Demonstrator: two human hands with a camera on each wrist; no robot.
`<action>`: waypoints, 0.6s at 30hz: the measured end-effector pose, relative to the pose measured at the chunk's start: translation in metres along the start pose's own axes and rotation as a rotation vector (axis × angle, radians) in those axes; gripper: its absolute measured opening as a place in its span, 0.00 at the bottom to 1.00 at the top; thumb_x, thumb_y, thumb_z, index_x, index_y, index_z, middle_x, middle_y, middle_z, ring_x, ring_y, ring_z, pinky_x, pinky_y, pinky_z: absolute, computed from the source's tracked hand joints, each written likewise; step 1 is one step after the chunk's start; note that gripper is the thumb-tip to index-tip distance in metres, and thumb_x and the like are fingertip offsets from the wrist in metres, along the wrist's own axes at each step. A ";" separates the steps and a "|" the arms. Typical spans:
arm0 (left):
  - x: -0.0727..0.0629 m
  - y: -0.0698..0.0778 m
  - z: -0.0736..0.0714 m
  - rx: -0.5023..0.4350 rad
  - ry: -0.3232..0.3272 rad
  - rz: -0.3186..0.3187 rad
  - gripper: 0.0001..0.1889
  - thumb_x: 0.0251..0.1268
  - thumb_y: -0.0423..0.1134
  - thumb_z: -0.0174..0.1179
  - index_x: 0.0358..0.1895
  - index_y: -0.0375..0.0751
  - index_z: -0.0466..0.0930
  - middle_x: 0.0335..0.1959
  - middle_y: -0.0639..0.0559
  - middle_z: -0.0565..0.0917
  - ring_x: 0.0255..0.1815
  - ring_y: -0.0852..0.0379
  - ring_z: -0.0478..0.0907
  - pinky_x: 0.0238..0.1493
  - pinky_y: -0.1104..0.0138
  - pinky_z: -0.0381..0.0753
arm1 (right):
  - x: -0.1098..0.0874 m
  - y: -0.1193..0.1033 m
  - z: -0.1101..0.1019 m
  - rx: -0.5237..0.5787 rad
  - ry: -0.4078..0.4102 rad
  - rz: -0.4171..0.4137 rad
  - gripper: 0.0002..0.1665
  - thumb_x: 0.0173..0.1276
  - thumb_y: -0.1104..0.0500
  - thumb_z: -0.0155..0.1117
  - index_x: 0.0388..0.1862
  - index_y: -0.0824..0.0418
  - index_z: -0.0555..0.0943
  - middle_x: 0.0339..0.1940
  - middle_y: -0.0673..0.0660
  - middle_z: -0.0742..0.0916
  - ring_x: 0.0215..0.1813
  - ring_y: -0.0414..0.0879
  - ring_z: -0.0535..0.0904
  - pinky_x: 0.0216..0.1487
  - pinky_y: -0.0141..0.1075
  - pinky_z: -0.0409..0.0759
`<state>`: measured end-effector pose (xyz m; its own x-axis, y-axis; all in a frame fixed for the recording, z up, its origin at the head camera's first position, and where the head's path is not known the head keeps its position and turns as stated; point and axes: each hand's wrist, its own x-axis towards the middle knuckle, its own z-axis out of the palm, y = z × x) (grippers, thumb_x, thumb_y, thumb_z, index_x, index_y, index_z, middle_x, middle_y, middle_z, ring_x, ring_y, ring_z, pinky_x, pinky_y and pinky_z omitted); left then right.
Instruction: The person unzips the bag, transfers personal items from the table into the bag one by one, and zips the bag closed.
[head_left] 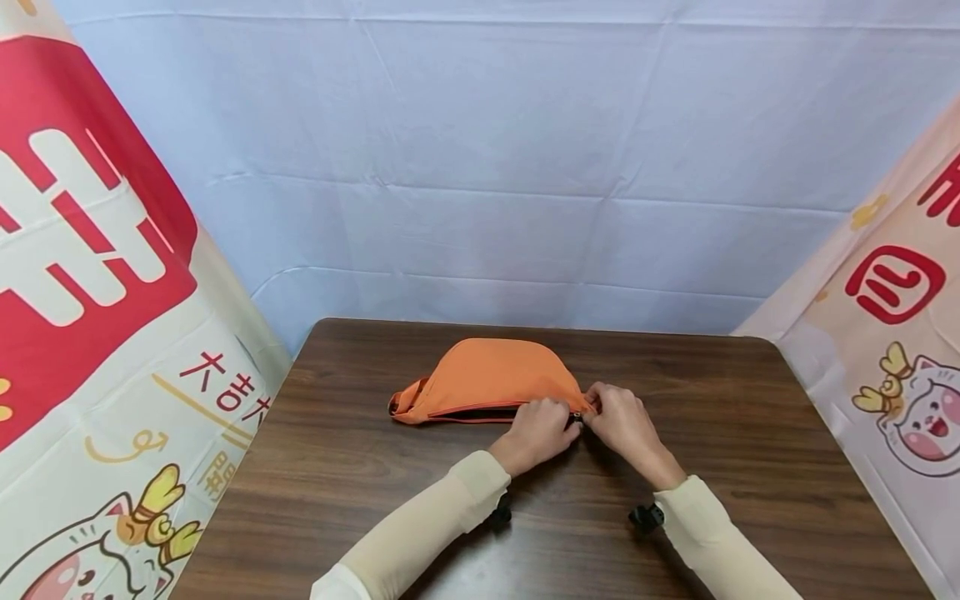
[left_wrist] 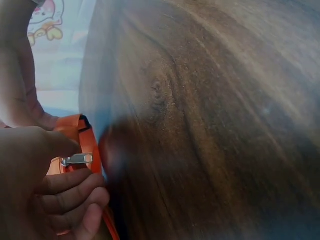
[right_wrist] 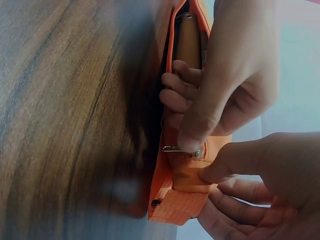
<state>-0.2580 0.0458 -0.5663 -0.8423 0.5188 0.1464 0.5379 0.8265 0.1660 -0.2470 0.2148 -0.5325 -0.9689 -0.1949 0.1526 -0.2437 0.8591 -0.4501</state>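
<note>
An orange waist bag (head_left: 498,371) lies on the table with its zipped side facing me. Its zipper (head_left: 476,411) is parted, leaving a dark gap; inside, the right wrist view shows a brown, smooth item (right_wrist: 188,42) whose kind I cannot tell. At the bag's right end, my left hand (head_left: 538,429) pinches the metal zipper pull (left_wrist: 80,159), thumb against it and fingers curled at the opening's edge. Close beside it, my right hand (head_left: 624,423) grips the end of the bag by the strap (right_wrist: 180,204), thumb on the near face.
The brown wooden table (head_left: 720,400) extends around the bag. A pale blue cloth (head_left: 480,167) hangs behind it, with printed banners at the left (head_left: 97,250) and right (head_left: 900,333). Black wrist cameras (head_left: 647,518) sit under the sleeves.
</note>
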 end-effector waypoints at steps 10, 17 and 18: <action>0.005 0.006 0.004 0.074 0.033 -0.050 0.21 0.79 0.58 0.61 0.26 0.51 0.79 0.14 0.58 0.68 0.11 0.63 0.64 0.13 0.71 0.60 | 0.000 -0.001 0.002 0.008 0.002 0.011 0.07 0.68 0.66 0.73 0.44 0.67 0.86 0.33 0.59 0.88 0.28 0.44 0.81 0.30 0.41 0.82; 0.006 0.005 0.006 0.083 0.039 -0.056 0.14 0.78 0.51 0.62 0.35 0.48 0.83 0.17 0.57 0.76 0.12 0.63 0.68 0.14 0.70 0.64 | -0.001 -0.002 0.001 0.007 0.003 0.018 0.07 0.69 0.66 0.73 0.43 0.66 0.86 0.33 0.58 0.88 0.29 0.45 0.81 0.31 0.42 0.82; 0.006 0.005 0.007 0.082 0.042 -0.054 0.13 0.78 0.51 0.62 0.36 0.48 0.83 0.17 0.57 0.76 0.13 0.62 0.69 0.14 0.70 0.65 | -0.001 -0.002 0.001 0.005 0.000 0.019 0.07 0.69 0.66 0.73 0.43 0.66 0.86 0.34 0.58 0.88 0.29 0.45 0.81 0.31 0.42 0.82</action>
<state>-0.2607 0.0547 -0.5711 -0.8670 0.4646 0.1804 0.4855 0.8691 0.0948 -0.2459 0.2131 -0.5326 -0.9734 -0.1783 0.1437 -0.2251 0.8601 -0.4577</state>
